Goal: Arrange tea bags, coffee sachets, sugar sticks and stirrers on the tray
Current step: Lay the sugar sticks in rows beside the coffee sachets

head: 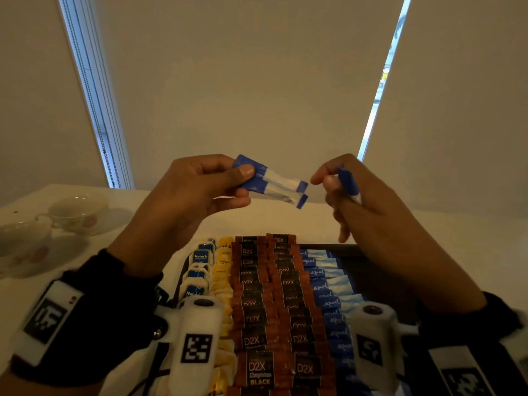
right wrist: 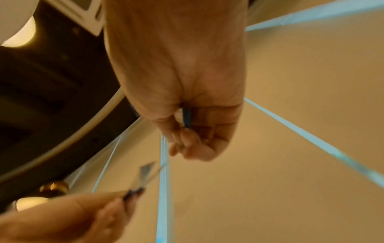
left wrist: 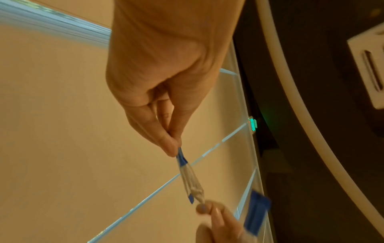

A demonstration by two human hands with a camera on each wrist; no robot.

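A white bench carries a dark rectangular tray packed in rows: blue-labelled tea bags, yellow tea bags, brown D2X coffee sachets and blue Equal sugar sachets. A white floral teacup stands well apart at the far left.

Both hands are raised above the tray. The likely risk is a drop: the thin sticks are held only by their ends, so a slipping pinch could let them fall onto the neat rows and scatter them. The tray's bare space lies only at the right, so a careless landing may overlap the blue sachets.

The left hand pinches two blue-and-white paper sugar sticks by one end, thumb over fingers. The right hand, fingers curled, holds another blue stick, its fingertips near the pair's free ends.
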